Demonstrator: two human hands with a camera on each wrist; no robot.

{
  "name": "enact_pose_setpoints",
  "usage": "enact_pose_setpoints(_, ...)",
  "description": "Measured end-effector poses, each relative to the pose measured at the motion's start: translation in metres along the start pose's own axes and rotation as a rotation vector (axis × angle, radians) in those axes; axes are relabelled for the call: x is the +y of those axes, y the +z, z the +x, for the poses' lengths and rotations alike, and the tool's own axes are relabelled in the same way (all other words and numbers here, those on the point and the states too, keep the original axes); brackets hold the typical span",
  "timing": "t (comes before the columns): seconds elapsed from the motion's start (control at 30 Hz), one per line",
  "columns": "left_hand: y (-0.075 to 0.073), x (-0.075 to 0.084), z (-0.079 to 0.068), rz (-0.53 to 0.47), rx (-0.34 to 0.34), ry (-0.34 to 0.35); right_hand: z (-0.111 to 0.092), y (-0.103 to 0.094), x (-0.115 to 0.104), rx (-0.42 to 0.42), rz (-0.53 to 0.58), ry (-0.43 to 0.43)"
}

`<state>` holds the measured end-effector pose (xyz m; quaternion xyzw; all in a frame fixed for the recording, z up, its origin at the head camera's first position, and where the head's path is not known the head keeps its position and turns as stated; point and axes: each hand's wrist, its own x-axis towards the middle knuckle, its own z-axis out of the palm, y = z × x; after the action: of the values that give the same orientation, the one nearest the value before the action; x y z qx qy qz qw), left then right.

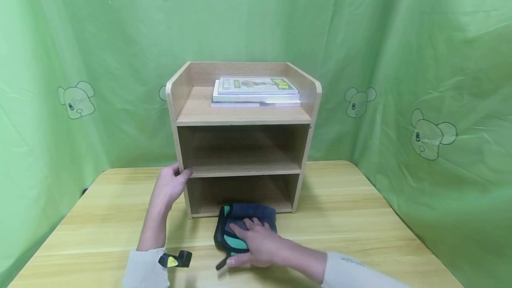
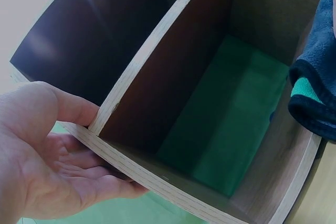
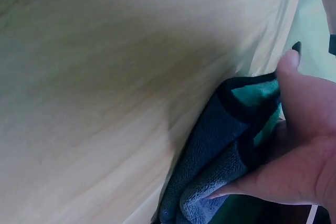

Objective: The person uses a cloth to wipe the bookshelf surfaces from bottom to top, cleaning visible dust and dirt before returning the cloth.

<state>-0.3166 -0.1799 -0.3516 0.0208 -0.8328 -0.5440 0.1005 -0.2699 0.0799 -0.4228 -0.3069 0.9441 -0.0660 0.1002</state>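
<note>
A small wooden shelf unit [image 1: 243, 122] stands on the table. My left hand [image 1: 171, 186] grips its left side panel where the middle board meets it. In the left wrist view the thumb rests at the board's front end and the fingers lie along the panel's outer face. A folded dark blue cloth [image 1: 254, 211] with green patches, black edging and a hanging loop lies at the front of the bottom compartment. On top of it rests my right hand [image 1: 260, 246], fingers spread and thumb stretched out by the loop [image 3: 296, 47].
Several books [image 1: 256, 92] lie stacked on the unit's top shelf, inside its raised sides. Around the light wooden table [image 1: 360, 221] hangs a green curtain [image 1: 256, 21] with bear drawings. A black strap [image 1: 176, 259] circles the left sleeve.
</note>
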Motion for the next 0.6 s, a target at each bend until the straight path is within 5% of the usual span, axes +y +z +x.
enact_pose_setpoints(0.6,0.0005,-0.0015,0.0012,0.006,0.018,0.009,0.0040,0.0026,-0.0010,0.012,-0.021,0.036)
